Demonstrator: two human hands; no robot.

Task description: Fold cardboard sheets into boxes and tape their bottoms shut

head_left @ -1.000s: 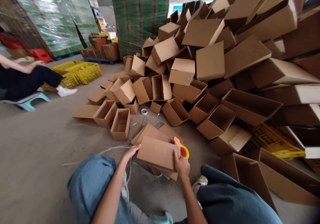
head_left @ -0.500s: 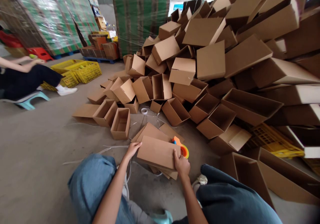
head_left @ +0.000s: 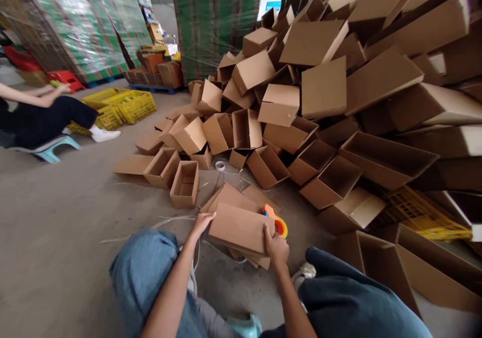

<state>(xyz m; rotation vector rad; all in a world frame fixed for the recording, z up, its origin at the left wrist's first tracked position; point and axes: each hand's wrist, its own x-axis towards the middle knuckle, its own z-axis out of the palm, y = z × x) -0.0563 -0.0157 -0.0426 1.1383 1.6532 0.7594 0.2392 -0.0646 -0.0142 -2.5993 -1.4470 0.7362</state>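
Observation:
A flat, folded cardboard box (head_left: 241, 229) is held between my two hands, above a small stack of other flattened cardboard (head_left: 233, 196) on the floor. My left hand (head_left: 204, 223) grips its left edge with the thumb on top. At its right end, my right hand (head_left: 276, 245) has the thumb on the upper face; the fingers underneath are partly hidden. An orange tape dispenser (head_left: 279, 222) with a tape roll lies just beyond my right hand, partly behind the cardboard.
A large pile of open cardboard boxes (head_left: 324, 89) rises ahead and to the right. A white tape roll (head_left: 220, 165) and loose plastic straps (head_left: 175, 219) lie on the floor. Yellow crates (head_left: 137, 108) stand at left beside a seated person (head_left: 48, 114) holding something green.
The view has shifted slightly, so the scene sits a little further right. Both hands keep the same grip on the folded box, which has hardly moved.

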